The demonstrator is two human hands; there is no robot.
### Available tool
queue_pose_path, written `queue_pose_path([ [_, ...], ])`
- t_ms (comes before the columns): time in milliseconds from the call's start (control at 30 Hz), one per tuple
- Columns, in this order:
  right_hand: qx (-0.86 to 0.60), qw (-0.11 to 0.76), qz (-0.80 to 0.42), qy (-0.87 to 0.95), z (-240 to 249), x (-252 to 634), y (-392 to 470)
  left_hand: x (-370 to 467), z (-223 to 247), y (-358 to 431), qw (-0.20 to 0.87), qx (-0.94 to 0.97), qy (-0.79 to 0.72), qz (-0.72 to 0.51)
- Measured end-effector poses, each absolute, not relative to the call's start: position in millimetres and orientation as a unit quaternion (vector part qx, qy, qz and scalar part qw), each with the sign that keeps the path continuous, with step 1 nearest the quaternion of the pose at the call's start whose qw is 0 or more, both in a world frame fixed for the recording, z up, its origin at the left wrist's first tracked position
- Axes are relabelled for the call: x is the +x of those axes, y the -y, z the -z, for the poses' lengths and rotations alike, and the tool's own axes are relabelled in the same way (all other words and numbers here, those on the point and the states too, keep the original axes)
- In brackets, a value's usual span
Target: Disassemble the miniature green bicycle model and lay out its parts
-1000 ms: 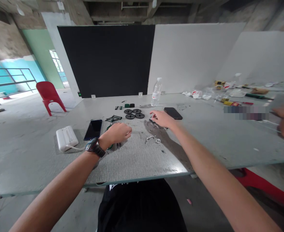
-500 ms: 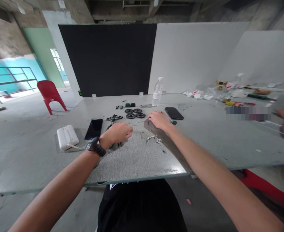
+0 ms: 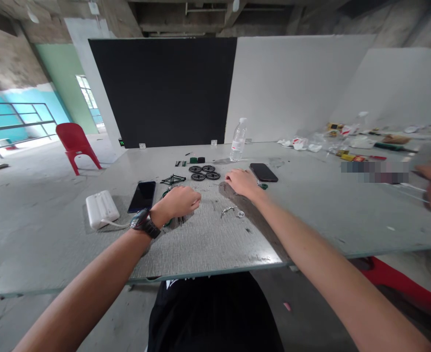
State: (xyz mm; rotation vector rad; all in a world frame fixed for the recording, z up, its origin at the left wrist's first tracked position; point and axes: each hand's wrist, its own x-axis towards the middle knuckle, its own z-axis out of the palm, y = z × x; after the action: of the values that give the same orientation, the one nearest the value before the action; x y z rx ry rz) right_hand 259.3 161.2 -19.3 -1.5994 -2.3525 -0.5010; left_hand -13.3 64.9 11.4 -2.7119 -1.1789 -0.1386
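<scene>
Left hand curled, right hand bent, both mid-frame — whether either grips anything, I cannot tell; a careless low sweep could scatter the silver part.

Left arm: one, bare-forearmed, slanting inward across the near edge of the worktop. Left hand: back upward, fingers curled under, fingertips hidden. Right arm: one, bare, reaching farther from that edge. Right hand: palm down, fingers bent, underside unseen. Hands well apart.
</scene>
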Motion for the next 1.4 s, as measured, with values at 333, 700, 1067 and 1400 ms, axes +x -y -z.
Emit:
queue_pose_path([
  [333, -0.531, 0.121, 0.17, 0.822, 14.2, 255.7, -156.0, -13.0, -12.8, -63.4, 0.087, -0.909, 0.405, 0.043],
  [700, -0.477, 0.121, 0.15, 0.858, 15.3, 229.6, -149.1, -12.7, -13.1, -63.2, 0.087, -0.908, 0.407, 0.042],
  [1067, -0.522, 0.101, 0.128, 0.837, 6.5, 243.8, -145.2, -13.0, -12.5, -64.2, 0.091, -0.91, 0.401, 0.047],
  [1400, -0.491, 0.124, 0.155, 0.848, 5.1, 234.0, -142.8, -13.0, -11.1, -64.6, 0.099, -0.911, 0.397, 0.046],
])
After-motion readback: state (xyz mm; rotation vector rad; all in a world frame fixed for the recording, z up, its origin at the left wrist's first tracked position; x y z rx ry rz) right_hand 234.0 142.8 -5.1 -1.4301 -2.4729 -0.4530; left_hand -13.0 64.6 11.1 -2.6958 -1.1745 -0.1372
